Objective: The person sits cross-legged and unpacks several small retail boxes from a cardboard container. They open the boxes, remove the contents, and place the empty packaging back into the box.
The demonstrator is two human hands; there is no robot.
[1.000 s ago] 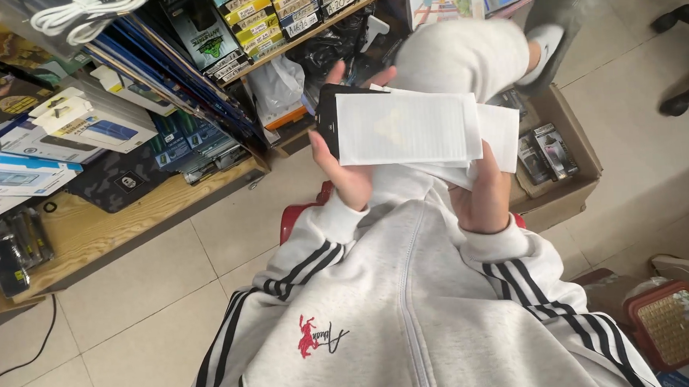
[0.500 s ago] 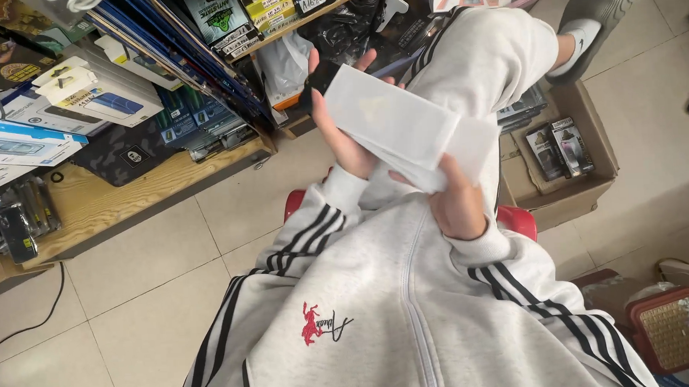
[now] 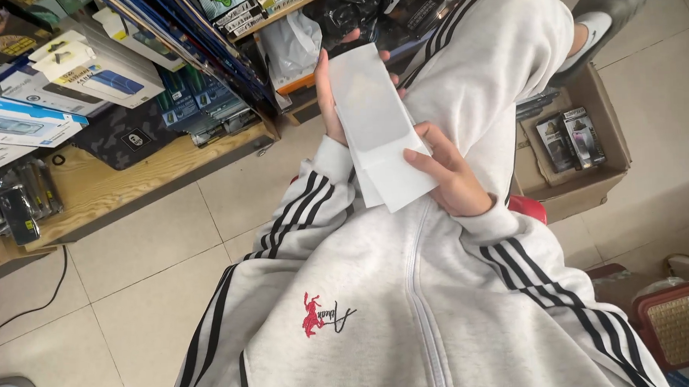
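Observation:
I sit in a light grey striped-sleeve jacket and hold a flat white rectangular sleeve [image 3: 376, 127] over my lap. My left hand [image 3: 327, 87] grips its far left edge, with fingertips curling over the top. My right hand [image 3: 449, 174] holds its near right end, the thumb lying on the white face. A dark flat object sits behind the sleeve, mostly hidden. The sleeve stands nearly lengthwise away from me, tilted a little.
A low wooden shelf [image 3: 108, 190] at left carries boxed goods and packets. Stacked packaged items [image 3: 196, 107] lean at its edge. A cardboard box [image 3: 588, 177] with small dark packages stands on the tiled floor at right. A red woven stool [image 3: 681, 327] is at the lower right.
The white sleeve has turned from lying sideways to pointing away from me. My right hand has slid from beneath it to its near end, thumb on top.

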